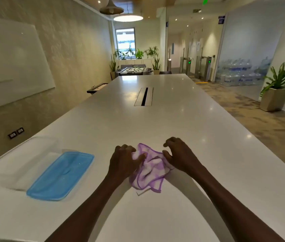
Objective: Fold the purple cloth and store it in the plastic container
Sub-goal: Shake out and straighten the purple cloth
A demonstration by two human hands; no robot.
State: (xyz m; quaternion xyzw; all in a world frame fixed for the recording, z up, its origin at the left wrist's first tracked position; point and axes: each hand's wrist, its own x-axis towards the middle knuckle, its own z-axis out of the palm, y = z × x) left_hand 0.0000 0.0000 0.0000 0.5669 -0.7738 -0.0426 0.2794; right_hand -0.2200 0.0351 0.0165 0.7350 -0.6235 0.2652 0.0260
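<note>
The purple cloth (151,169), checked in purple and white with a purple hem, lies crumpled on the white table (155,123) in front of me. My left hand (124,159) grips its left part with curled fingers. My right hand (178,154) pinches its right edge, thumb on the fabric. A clear plastic container (16,161) stands open at the left edge of the table. Its blue lid (61,175) lies flat beside it, between the container and my left hand.
A long cable slot (144,96) runs along the table's middle, further away. A whiteboard (10,60) hangs on the left wall. A potted plant (278,91) stands on the floor at the right.
</note>
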